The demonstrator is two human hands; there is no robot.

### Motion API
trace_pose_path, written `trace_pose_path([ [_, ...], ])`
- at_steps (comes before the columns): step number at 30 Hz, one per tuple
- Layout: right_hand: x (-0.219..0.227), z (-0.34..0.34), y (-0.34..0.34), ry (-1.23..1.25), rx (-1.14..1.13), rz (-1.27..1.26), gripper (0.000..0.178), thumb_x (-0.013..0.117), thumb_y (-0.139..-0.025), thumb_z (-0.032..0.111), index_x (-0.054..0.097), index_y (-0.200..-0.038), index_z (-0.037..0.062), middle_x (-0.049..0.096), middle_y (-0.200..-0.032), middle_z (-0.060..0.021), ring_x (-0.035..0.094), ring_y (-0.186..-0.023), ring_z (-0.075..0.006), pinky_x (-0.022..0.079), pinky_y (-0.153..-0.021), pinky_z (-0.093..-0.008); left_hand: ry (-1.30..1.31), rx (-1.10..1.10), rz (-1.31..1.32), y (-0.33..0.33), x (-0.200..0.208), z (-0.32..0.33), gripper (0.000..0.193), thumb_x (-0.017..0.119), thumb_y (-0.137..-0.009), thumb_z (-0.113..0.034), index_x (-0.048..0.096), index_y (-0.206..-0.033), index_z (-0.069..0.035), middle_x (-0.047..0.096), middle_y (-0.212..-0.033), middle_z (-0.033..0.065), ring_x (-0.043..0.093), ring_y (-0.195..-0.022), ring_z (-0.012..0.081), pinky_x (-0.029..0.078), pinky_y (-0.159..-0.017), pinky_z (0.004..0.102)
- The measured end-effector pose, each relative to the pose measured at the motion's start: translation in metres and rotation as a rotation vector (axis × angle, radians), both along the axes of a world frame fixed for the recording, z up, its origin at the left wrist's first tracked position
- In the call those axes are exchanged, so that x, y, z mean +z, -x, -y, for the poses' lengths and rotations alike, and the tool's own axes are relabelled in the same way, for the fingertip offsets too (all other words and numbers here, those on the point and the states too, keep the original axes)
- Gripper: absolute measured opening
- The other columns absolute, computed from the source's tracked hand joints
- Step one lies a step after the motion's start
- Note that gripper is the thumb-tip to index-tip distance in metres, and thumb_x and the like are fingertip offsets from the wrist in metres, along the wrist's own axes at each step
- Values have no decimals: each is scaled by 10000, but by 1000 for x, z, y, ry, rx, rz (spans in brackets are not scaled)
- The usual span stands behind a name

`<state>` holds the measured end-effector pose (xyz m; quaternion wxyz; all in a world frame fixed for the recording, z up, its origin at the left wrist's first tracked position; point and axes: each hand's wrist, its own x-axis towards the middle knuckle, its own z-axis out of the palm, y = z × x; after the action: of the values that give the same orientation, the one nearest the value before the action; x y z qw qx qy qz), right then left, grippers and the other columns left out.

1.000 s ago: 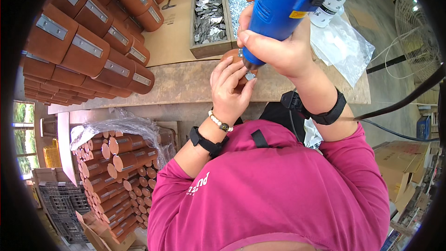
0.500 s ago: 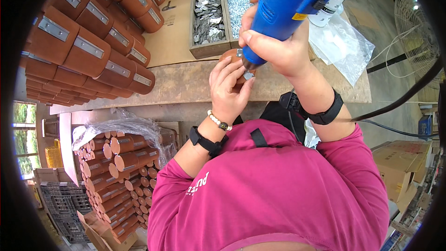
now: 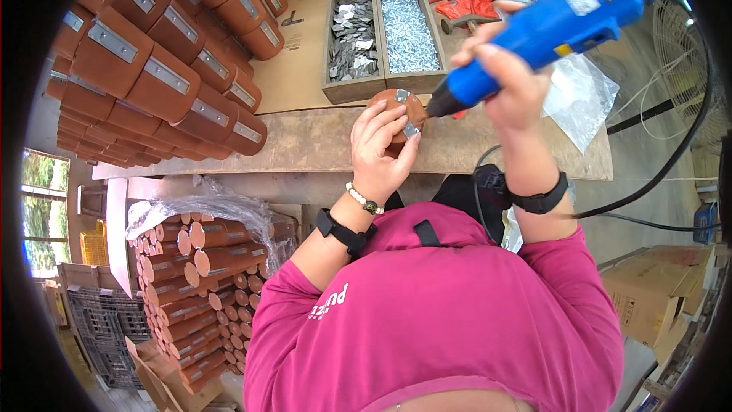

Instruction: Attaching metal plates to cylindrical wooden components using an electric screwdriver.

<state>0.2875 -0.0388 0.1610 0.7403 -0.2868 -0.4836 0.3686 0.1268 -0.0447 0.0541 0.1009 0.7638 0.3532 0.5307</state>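
Broadly, bench (image 3: 305, 145): a wooden top, with the work at its near edge.
Stacked cylinders (image 3: 152, 72): brown, bearing metal strips, on the left.
Wooden box (image 3: 352, 92): two compartments, dark metal plates (image 3: 353, 42) left, small silver fasteners (image 3: 412, 30) right.
Blue power tool (image 3: 545, 34): slanted, its nose just beside the brown piece's right edge; contact cannot be told. Probably weighty and rigid, best held around the barrel, its cord kept free.
Right hand (image 3: 512, 80): wrapped around that barrel.
Left hand (image 3: 380, 143): grasping the brown piece, fingers over its face, thumb along the lower edge.
Round brown piece (image 3: 416, 111): on the bench between the hands, before the box. Likely stiff, fairly light, perhaps smooth enough to turn under pressure; grip its left rim, fingertips clear of the nose.
Metal tabs (image 3: 412, 130): two on its face, probably hard-edged.
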Motion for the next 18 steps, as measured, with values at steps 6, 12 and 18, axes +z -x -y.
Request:
trace_pose_path([
  [6, -9, -8, -88, 295, -348, -175, 368, 569, -674, 34, 389, -992, -13, 509, -727, -117, 551, -635, -228, 481, -601, -381, 11, -1, -1, 4, 1, 1, 260, 661, -615, -65, 579, -856, -7, 573, -967, 111, 470, -1013, 298, 369, -856, 381],
  [12, -78, -7, -182, 602, -497, -80, 263, 595, -663, 25, 433, -861, -36, 515, -723, -107, 545, -641, -228, 466, -593, -349, 137, 121, 22, 12, 14, 6, 572, 712, -569, -185, 469, -1051, 4, 444, -1110, 164, 414, -1042, 318, 333, -880, 398],
  [18, -125, 0, -206, 928, -397, 0, 310, 626, -636, 8, 454, -891, -36, 515, -810, -95, 534, -723, -222, 447, -638, -370, 277, 102, -51, 22, 10, 11, 654, 725, -574, -243, 440, -1092, 38, 430, -1129, 182, 438, -1032, 313, 373, -865, 369],
])
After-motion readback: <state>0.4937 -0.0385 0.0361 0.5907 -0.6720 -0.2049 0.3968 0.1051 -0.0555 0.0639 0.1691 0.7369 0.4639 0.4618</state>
